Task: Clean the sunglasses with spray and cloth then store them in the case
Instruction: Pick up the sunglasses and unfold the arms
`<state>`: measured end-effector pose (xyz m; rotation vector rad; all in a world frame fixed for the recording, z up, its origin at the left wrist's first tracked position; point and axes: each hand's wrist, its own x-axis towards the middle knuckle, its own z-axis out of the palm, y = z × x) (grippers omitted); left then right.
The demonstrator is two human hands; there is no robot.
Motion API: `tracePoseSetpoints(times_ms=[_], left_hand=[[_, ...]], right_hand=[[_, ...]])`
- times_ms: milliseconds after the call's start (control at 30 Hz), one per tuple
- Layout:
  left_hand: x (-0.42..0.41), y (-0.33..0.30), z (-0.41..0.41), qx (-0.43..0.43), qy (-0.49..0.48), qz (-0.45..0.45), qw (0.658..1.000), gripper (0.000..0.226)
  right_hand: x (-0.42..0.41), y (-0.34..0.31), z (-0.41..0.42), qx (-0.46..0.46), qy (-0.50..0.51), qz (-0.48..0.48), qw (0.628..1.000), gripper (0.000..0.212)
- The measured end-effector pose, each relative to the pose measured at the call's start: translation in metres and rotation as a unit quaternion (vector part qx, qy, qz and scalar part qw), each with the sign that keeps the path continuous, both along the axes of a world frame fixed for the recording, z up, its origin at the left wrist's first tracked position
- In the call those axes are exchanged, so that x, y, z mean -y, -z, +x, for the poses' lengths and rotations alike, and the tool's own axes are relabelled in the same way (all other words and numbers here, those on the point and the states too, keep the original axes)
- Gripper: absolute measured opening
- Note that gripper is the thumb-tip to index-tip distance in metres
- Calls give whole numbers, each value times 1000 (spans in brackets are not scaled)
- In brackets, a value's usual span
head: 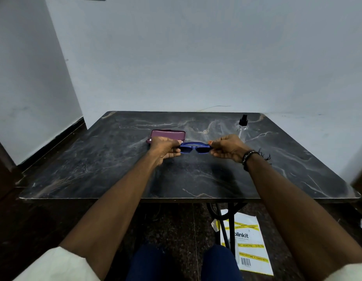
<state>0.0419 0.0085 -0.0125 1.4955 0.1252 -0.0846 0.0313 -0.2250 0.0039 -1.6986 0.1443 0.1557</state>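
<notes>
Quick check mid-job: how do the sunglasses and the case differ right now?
The sunglasses are blue with dark lenses; the case is purple. The sunglasses are held up between the left hand and the right hand, one at each end, while the case lies on the table, just behind the left hand. The case looks bulkier than the slim frame. Both sit left of the spray bottle.

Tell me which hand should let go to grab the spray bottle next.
Right. The spray bottle stands just beyond the right hand. The left hand can keep holding the sunglasses near the case.
</notes>
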Motion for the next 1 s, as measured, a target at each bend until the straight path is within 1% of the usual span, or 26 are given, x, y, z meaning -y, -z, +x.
tracePoseSetpoints(times_ms=[67, 200, 333, 400, 467, 533, 700, 867, 1000], left_hand=[[-1, -4, 0, -10, 28, 25, 999, 13], [-3, -10, 0, -25, 84, 113, 990, 16], [2, -12, 1, -14, 87, 170, 981, 14], [7, -11, 1, 12, 76, 203, 976, 14], [10, -10, 3, 42, 51, 245, 967, 19], [12, -9, 4, 65, 27, 283, 956, 23], [14, -12, 3, 96, -22, 335, 937, 25], [15, -15, 2, 113, -71, 363, 922, 22], [16, -15, 3, 95, -105, 353, 925, 17]], right_hand=[[1, -7, -1, -3, -12, -13, 1000, 16], [4, -16, -1, -6, -24, -37, 999, 16], [4, -15, -3, -8, -22, -52, 998, 23], [5, -13, -3, -7, -19, -54, 998, 30], [5, -11, -3, -9, -20, -54, 998, 34], [5, -11, -3, -13, -25, -56, 998, 33], [4, -16, -5, -28, -66, -80, 994, 28], [2, -21, -5, -52, -108, -97, 988, 25], [-1, -21, -2, -61, -111, -94, 988, 26]])
